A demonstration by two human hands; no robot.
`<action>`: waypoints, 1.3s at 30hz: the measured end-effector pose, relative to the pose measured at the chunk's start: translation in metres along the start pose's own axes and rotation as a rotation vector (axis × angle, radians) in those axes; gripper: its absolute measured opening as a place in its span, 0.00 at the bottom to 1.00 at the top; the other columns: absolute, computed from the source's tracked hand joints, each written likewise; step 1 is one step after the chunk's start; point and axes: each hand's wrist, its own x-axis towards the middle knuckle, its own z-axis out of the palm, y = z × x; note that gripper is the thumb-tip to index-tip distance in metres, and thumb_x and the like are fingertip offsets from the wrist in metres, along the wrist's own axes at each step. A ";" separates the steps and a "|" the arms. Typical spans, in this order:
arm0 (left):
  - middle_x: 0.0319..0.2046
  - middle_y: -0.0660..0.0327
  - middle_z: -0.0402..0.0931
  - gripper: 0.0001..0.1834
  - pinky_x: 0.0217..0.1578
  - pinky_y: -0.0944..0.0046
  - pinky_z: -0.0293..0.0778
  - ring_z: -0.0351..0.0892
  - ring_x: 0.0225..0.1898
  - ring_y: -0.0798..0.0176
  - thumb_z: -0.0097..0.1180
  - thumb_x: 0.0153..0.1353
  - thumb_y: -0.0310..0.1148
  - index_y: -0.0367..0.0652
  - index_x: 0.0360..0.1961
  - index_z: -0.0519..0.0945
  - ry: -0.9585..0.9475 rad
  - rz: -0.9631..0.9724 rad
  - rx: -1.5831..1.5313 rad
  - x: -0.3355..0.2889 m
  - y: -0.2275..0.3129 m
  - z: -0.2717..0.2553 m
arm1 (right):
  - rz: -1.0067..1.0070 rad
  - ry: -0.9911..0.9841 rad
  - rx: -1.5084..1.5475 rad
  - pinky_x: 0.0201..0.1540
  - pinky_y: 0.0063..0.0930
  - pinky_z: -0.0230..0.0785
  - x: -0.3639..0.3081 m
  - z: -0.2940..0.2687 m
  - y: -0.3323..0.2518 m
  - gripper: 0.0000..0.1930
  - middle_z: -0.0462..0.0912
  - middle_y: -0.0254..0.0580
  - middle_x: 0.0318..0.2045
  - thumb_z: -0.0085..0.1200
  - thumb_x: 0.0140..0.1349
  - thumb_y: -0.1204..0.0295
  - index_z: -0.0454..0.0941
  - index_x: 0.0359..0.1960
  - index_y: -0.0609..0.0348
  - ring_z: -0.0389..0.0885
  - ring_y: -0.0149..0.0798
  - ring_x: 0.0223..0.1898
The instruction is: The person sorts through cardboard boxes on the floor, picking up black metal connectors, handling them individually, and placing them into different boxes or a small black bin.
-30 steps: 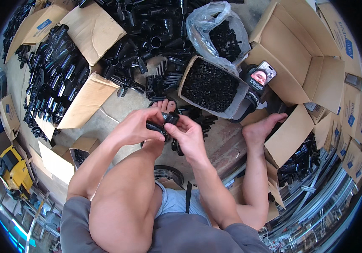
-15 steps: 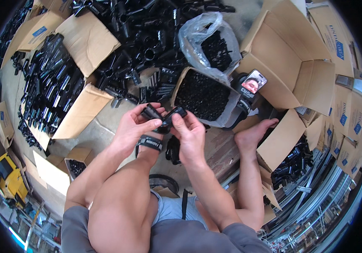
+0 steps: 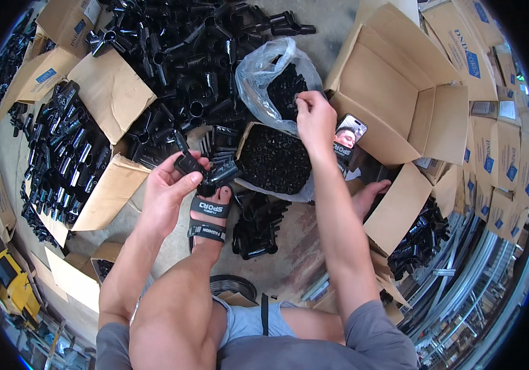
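Observation:
My left hand (image 3: 173, 182) grips a glossy black plastic tube fitting (image 3: 222, 172) between thumb and fingers, above my sandalled foot. Over the right rim of a clear plastic bag (image 3: 250, 83), my right hand (image 3: 317, 120) has its thumb and fingertips pinched together. Whatever is in that pinch is too small to make out. Small black parts (image 3: 284, 92) fill the bag. Just nearer stands an open box (image 3: 243, 139) with a plastic liner, full of small black pieces (image 3: 274, 161).
Black tube fittings (image 3: 178, 74) cover the floor at the back, and more fill a carton (image 3: 110, 191) at left. A large open carton (image 3: 394, 80) stands at right beside a phone (image 3: 351, 131). Several black fittings (image 3: 256, 231) lie near my foot.
My right hand has let go of the black fitting and moved forward and right to the plastic bag. My left hand keeps the fitting and has shifted slightly left.

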 end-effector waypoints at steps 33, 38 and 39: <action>0.56 0.56 0.82 0.24 0.61 0.56 0.77 0.81 0.59 0.60 0.66 0.68 0.30 0.38 0.63 0.75 0.043 -0.149 -0.099 0.000 -0.007 0.000 | 0.073 -0.542 -0.580 0.55 0.54 0.78 0.030 0.033 0.022 0.13 0.85 0.69 0.43 0.58 0.54 0.79 0.87 0.42 0.64 0.85 0.65 0.51; 0.59 0.58 0.81 0.20 0.61 0.60 0.76 0.81 0.59 0.63 0.61 0.73 0.35 0.42 0.63 0.77 0.055 -0.215 -0.356 0.002 -0.011 -0.008 | -0.155 -0.094 -0.253 0.47 0.50 0.79 -0.002 0.003 -0.022 0.07 0.88 0.61 0.39 0.57 0.65 0.76 0.84 0.41 0.66 0.87 0.63 0.43; 0.59 0.59 0.82 0.20 0.61 0.59 0.77 0.81 0.59 0.64 0.60 0.73 0.36 0.42 0.63 0.77 0.051 -0.195 -0.378 0.004 -0.013 -0.010 | -0.114 -0.056 -0.023 0.45 0.43 0.79 -0.016 -0.007 -0.036 0.09 0.89 0.55 0.38 0.60 0.66 0.73 0.84 0.42 0.66 0.89 0.55 0.40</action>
